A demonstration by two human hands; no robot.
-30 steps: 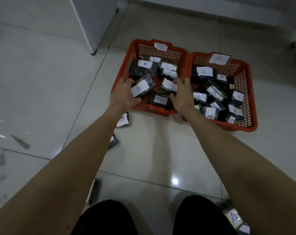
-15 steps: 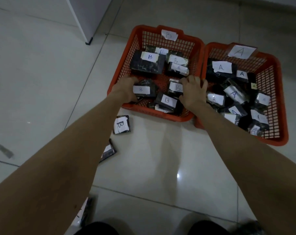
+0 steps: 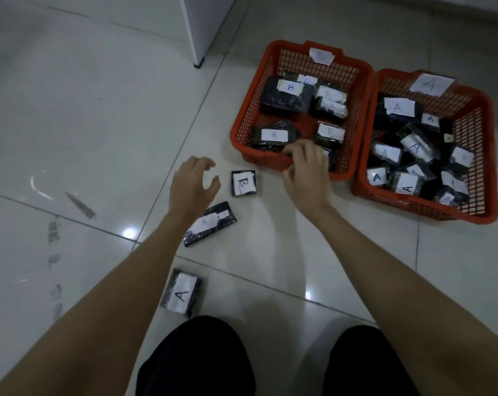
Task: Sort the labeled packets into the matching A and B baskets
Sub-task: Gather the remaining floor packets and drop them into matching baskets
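Two orange baskets stand side by side on the floor. The B basket [image 3: 243, 118] on the left holds several dark packets labeled B, and the A basket [image 3: 483, 155] on the right holds several labeled A. On the tiles lie a small B packet [image 3: 243, 183], an A packet [image 3: 213, 222] partly under my left wrist, and another A packet [image 3: 181, 294] near my knee. My left hand [image 3: 192, 184] hovers just left of the small B packet, fingers loosely spread and empty. My right hand [image 3: 306, 170] is over the B basket's front edge, fingers curled; whether it holds something is hidden.
A white cabinet corner [image 3: 200, 32] stands on the floor behind and left of the B basket. My knees in black fabric [image 3: 196, 358] fill the bottom. Glossy white tiles [image 3: 85, 124] with a few scuff marks stretch to the left.
Both hands have come back out of the B basket. The left hand has moved down to the floor beside the small B packet, and the right hand has drawn back to the basket's front edge.
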